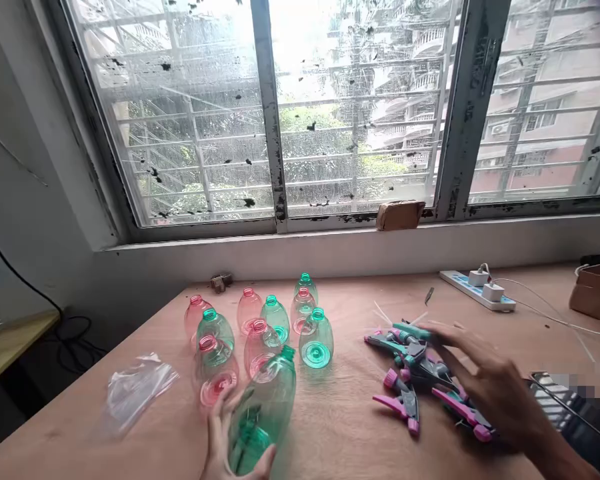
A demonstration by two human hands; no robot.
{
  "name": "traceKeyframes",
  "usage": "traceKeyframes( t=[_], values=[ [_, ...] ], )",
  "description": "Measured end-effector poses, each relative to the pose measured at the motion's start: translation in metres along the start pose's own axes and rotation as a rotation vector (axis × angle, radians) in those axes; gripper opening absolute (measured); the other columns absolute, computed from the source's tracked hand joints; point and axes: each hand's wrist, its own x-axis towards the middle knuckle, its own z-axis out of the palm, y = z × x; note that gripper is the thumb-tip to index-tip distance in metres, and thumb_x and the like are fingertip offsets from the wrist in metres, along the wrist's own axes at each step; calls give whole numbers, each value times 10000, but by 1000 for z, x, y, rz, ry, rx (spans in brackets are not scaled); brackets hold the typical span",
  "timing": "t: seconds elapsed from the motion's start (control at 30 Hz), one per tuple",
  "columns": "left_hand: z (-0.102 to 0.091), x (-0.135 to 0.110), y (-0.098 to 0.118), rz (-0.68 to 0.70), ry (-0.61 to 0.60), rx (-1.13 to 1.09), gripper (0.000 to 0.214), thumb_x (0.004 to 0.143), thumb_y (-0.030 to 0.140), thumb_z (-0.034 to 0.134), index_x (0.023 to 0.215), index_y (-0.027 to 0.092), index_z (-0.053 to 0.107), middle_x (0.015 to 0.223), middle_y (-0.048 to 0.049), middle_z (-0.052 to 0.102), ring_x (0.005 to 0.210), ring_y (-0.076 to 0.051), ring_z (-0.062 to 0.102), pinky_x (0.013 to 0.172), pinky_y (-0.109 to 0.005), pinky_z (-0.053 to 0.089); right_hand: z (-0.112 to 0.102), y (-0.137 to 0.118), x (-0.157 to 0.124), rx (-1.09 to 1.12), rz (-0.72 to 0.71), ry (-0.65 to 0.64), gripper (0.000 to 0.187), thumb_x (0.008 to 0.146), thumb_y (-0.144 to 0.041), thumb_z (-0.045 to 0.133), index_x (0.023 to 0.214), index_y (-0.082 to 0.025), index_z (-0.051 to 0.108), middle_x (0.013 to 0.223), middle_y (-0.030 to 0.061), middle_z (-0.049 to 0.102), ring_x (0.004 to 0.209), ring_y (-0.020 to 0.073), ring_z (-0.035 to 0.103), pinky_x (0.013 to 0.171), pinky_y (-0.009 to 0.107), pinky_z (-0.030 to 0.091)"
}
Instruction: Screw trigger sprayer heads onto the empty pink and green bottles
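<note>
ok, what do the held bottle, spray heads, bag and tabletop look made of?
Bottle: likely smooth plastic, maybe glass; see-through green wall.
Spray heads: probably hard, opaque plastic; solid pink, teal and grey parts.
Bag: thin, shiny plastic film; see-through, bright creases.
Tabletop: wood or wood-look board, low sheen; brown, faintly streaked.

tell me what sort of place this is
Probably a workroom of some kind: a wooden table holds grouped pink and green bottles and a pile of spray heads.

- Head view: from above, behind the table's (340,427) near side.
- Faces forward and down, across the table to the window (267,100).
- Left hand (217,440) and right hand (495,380) near; window farther off.
</note>
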Motion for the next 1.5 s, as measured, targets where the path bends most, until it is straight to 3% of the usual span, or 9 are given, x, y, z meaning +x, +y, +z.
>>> traceKeyframes(
  t=[0.17,0.3,0.53,0.67,0.77,0.8,0.93,1.0,1.5],
  values=[
    [-3,26,-19,201,-31,532,702,776,388,666,1396,241,369,1438,-119,501,1428,-386,424,1177,-583,370,32,25,1,-271,-227,-239,348,952,-215,479,1153,-294,752,1375,100,666,1284,345,594,1080,620,444],
    [-3,43,-17,150,-58,632,742,827,428,608,1436,205,248,1424,-164,540,1353,-358,533,1144,-516,430,38,25,-5,-350,-185,-349,380,993,-282,480,1325,-302,664,1506,110,549,1389,349,489,1111,639,392],
    [6,76,7,137,-143,703,882,844,451,593,1511,122,118,1549,-220,398,1475,-388,356,1192,-518,328,51,15,-10,-458,-172,-347,542,997,-359,525,1522,-260,431,1613,164,378,1494,387,289,1130,704,289],
    [15,62,-3,155,-91,733,1045,818,483,635,1547,161,-41,1662,-233,113,1537,-447,71,1225,-601,188,54,-25,-25,-469,-286,-231,580,981,-341,579,1523,-208,421,1625,197,334,1506,406,236,1135,715,277],
    [21,24,-13,211,5,783,1041,890,449,592,1542,254,-195,1685,-180,-108,1535,-459,-31,1219,-665,129,50,-59,-57,-369,-437,-245,539,988,-339,569,1494,-191,454,1595,173,403,1468,357,361,1137,602,397],
    [23,10,-14,320,31,852,1008,911,427,588,1563,254,-161,1692,-177,-58,1538,-455,19,1209,-670,183,49,-66,-70,-334,-465,-261,492,989,-321,566,1457,-183,497,1562,166,461,1438,340,421,1114,547,456],
    [28,-22,-10,620,-394,1102,617,980,416,560,1542,285,339,1593,-113,431,1460,-350,404,1135,-526,442,52,-75,-109,-214,-550,-286,318,991,-220,527,1273,-128,642,1335,163,691,1215,310,663,958,418,607],
    [29,-23,-4,679,-477,1144,538,987,444,547,1492,286,447,1522,-76,541,1392,-296,512,1133,-459,461,57,-74,-117,-178,-549,-294,302,988,-188,511,1243,-136,663,1271,133,734,1151,300,703,926,403,626],
    [28,-19,1,686,-473,1165,498,995,451,531,1466,294,496,1515,-45,547,1358,-268,559,1114,-434,496,57,-72,-114,-52,-436,-328,315,943,-153,541,1219,-201,685,1258,86,744,1153,266,701,960,364,606]
  ],
)
